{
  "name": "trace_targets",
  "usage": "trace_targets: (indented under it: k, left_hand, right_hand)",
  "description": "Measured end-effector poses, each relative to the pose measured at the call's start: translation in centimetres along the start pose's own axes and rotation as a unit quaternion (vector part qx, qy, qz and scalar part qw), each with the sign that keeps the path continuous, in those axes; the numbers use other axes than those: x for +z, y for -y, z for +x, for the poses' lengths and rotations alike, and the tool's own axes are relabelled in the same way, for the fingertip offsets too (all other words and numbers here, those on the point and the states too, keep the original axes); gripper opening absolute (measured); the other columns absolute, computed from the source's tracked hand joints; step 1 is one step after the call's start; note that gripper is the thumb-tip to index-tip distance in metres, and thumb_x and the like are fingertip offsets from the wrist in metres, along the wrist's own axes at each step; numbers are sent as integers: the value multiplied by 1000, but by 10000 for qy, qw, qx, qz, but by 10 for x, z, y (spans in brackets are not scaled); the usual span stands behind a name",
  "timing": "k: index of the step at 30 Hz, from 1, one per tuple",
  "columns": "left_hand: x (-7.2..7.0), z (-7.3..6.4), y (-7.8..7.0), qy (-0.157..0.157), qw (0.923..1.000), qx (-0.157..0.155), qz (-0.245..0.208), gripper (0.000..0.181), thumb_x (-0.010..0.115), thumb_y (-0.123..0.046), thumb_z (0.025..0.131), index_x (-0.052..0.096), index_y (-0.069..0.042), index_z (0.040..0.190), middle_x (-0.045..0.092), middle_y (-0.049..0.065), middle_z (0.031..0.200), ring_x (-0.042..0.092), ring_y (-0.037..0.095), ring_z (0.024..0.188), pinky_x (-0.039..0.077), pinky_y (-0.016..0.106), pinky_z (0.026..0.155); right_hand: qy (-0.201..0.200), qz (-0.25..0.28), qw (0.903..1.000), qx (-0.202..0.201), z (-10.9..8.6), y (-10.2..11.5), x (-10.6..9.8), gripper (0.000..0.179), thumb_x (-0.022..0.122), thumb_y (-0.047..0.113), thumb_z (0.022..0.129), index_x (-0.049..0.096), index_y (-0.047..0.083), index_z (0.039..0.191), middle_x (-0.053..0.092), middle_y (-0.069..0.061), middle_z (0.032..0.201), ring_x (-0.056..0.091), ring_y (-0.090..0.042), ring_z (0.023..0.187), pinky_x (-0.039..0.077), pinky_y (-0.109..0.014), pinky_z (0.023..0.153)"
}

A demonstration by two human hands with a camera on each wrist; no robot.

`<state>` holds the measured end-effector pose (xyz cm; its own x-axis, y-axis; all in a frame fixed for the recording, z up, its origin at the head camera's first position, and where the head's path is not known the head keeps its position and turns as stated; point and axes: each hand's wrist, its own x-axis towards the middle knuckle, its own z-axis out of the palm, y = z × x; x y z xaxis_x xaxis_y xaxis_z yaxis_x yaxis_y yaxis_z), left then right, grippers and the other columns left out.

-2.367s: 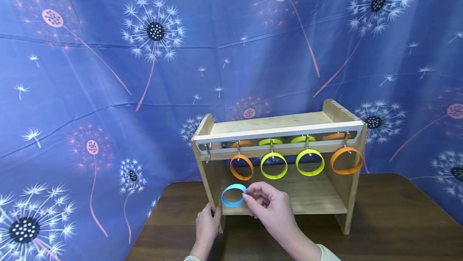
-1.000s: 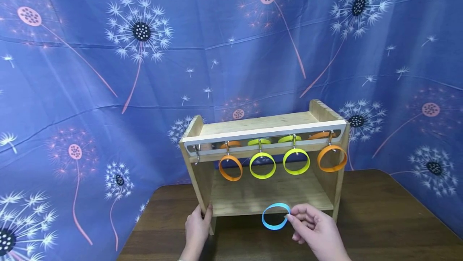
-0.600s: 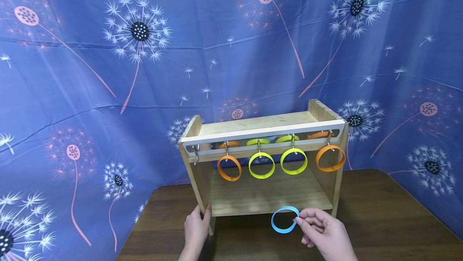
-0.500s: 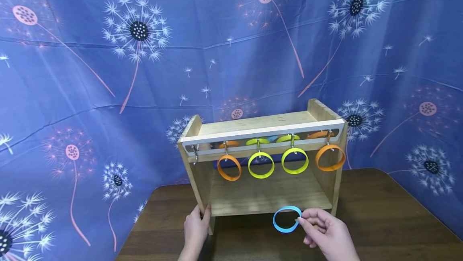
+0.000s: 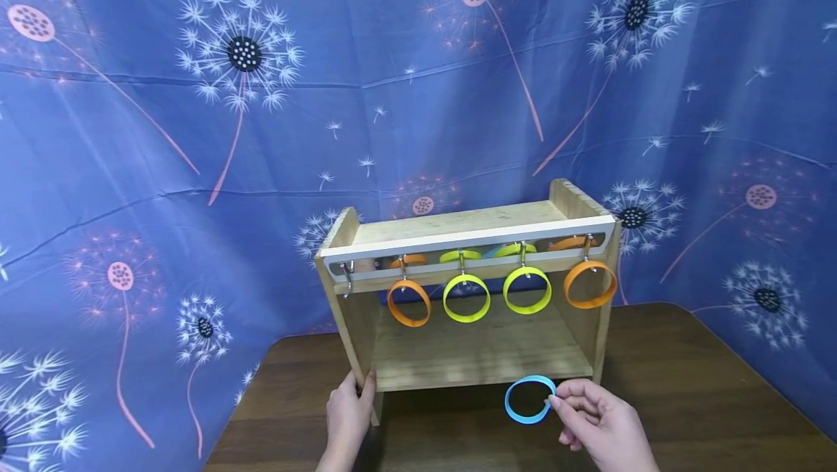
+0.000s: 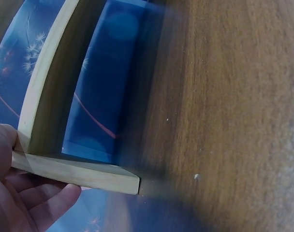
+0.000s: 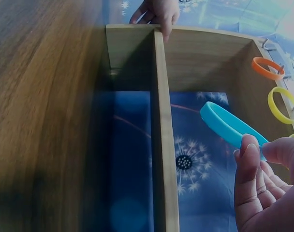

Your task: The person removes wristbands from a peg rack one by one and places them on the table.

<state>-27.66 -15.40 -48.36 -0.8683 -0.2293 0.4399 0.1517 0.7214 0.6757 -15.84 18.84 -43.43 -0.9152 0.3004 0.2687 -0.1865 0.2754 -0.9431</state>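
My right hand (image 5: 604, 421) pinches a thin blue wristband (image 7: 227, 125) between thumb and fingertips, in front of the shelf's lower right part. My left hand (image 5: 346, 414) grips the lower left side panel (image 6: 89, 178) of a small wooden shelf (image 5: 484, 356). In the left wrist view its thumb is near the board joint and its fingers lie behind the panel. From hooks on the shelf's front rail (image 5: 375, 248) hang a left orange wristband (image 5: 391, 305), two yellow wristbands (image 5: 466, 320) and a right orange wristband (image 5: 591, 304). The leftmost hook (image 5: 346, 282) is bare.
The shelf stands on a dark brown wooden table (image 5: 693, 385), whose edge shows at the right. Behind hangs a blue cloth (image 5: 294, 167) with a dandelion print. The rail's shiny strip mirrors the wristbands.
My right hand has carried the blue wristband from below the bare hook rightward and down, slowing lately. The left hand keeps its grip on the side panel. The head view has turned slightly right.
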Motion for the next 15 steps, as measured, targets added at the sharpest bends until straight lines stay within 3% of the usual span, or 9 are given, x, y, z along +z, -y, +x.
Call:
trace_targets:
  k: [15]
  left_hand:
    - [0,0,1,-55,10000,53,38,32,64,-33,93,52,-17,69,45,-7,51,46,17,49,37,35,48]
  right_hand:
    - [-42,-158,9996,208,3,-9,-16,11,70,5,88,62,-1,94,65,-3,66,58,-19,48,50,-32,47]
